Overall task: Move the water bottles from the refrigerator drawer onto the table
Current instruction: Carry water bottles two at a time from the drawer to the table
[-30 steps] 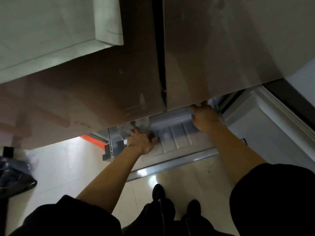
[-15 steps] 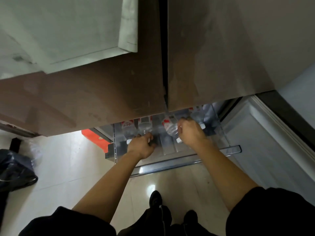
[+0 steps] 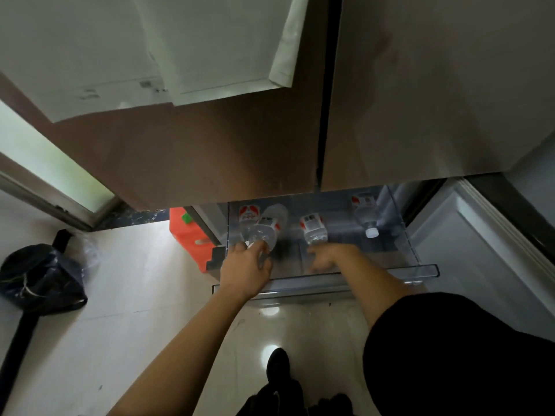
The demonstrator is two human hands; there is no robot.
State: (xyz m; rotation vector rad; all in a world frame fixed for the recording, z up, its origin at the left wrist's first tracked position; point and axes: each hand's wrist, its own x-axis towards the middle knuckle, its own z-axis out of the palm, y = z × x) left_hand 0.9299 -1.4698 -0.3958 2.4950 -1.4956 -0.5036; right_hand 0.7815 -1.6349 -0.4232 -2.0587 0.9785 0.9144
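Your left hand [image 3: 246, 267] grips a water bottle [image 3: 265, 228] at the drawer's [image 3: 420, 270] front left. Your right hand [image 3: 327, 256], blurred, reaches just beside the middle bottle [image 3: 312, 225]; its grip is unclear.

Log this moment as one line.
stage: picking from open drawer | left hand: grips front-left bottle | right hand: at middle bottle, grip unclear | right bottle: lying untouched

bottles [image 3: 313, 228] in drawer [image 3: 420, 270], below doors [image 3: 210, 160]

dim overall; pale light comes from the window [image 3: 54, 163] at left. glare spots dot the glossy floor [image 3: 120, 295], the right hand [image 3: 326, 258] is blurred, edges bow.
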